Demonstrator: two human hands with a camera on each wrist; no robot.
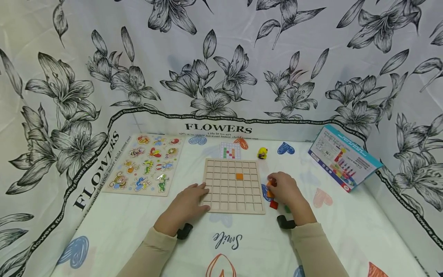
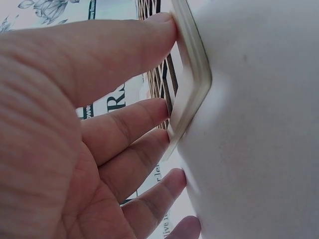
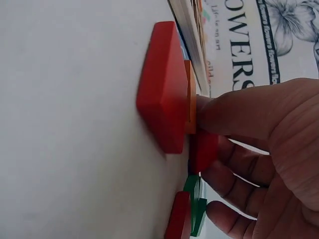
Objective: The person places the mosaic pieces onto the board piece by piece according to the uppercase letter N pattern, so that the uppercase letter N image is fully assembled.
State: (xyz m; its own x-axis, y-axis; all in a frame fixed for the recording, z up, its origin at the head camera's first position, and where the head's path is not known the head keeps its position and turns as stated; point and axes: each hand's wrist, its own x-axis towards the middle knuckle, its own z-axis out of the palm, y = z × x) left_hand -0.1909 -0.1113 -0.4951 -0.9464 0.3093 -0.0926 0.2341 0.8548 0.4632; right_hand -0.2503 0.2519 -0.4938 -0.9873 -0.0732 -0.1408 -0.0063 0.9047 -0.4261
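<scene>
Left hand [image 1: 188, 201], fingers spread wide, rests on the left edge of the board [image 1: 232, 188]. Right hand [image 1: 285, 188] is at a red tile [image 3: 203, 153] right of the board; whether it pinches cannot be told. Tile: probably light, stiff, smooth; grip opposite edges.

The left fingers [image 2: 132, 119] are beside one wooden grid board [image 1: 232, 192], with one orange tile [image 1: 239, 176] on it. About the right fingers [image 3: 227, 184] lie at least three red tiles [image 3: 164, 84], two green tiles [image 3: 191, 188] and at least one loose orange tile [image 1: 270, 194]; the hand hides part of this group. Farther out, beyond the fingers: one pattern card [image 1: 230, 151] and one yellow toy figure [image 1: 262, 153]. Left of the left fingers: one insect puzzle board [image 1: 129, 191] with twelve pieces [image 1: 141, 184]. Right of the right fingers: one printed box [image 1: 346, 157].
</scene>
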